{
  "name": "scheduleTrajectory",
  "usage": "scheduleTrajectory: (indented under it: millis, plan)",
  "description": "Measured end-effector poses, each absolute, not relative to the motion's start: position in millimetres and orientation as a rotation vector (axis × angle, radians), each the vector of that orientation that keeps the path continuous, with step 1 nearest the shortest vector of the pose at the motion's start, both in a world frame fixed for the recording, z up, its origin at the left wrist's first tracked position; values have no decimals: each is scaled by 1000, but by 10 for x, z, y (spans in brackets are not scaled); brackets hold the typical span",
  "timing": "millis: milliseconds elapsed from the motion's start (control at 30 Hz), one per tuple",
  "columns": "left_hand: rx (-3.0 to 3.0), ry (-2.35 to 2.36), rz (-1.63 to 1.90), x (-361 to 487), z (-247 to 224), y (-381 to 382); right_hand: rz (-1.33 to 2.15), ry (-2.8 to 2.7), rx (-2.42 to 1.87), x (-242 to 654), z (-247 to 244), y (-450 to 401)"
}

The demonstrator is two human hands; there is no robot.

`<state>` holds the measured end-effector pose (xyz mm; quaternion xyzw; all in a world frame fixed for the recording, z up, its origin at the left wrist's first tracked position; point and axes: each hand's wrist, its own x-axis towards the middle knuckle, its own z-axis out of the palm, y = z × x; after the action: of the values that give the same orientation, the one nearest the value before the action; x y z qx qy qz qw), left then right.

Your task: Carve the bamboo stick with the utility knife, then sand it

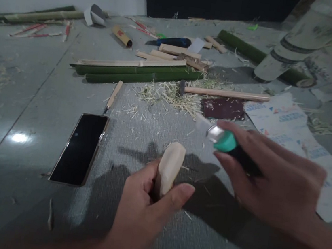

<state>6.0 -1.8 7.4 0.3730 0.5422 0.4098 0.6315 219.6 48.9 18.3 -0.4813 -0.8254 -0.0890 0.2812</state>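
My left hand (143, 207) is closed around a pale, smooth piece of wood (171, 164) with a rounded upper end; its lower part is hidden in the fingers. To the right, my right hand (272, 175) grips a utility knife (226, 142) with a black and green handle and a silver front, its blade blurred and pointing up and left. Knife and wood are apart. Pale shavings (172, 96) lie on the grey floor beyond both hands. Left of my left hand rests a black smartphone (80, 150), with a wooden-handled tool (113, 97) just past its top end.
A hammer (225, 93) lies across the shavings beside a dark red slab (223, 108). Printed paper (303, 146) spreads at the right. Green bamboo strips (142, 74), a bamboo pole (243, 47), a cardboard tube (122, 36) and wood pieces lie farther back. A person's leg (288, 51) stands upper right.
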Motion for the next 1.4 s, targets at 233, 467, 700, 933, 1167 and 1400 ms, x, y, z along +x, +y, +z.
scheduleTrajectory:
  millis: [233,467,700,933,1167,1400]
  plan:
    - [849,1222,989,51,49,69,97,-2401,-1005,2247,172,596]
    - [902,1180,1012,71,28,73,203,-2559,-884,2166,156,544]
    - [992,1380,939,43,10,62,96,-2571,-894,2169,179,524]
    - [992,1478,902,63,50,76,-92,-2532,-982,2066,235,409]
    - [980,1453,854,68,97,26,-325,-2266,-1386,2251,217,490]
    - [921,1404,953,77,82,97,34,-2504,-991,2254,156,610]
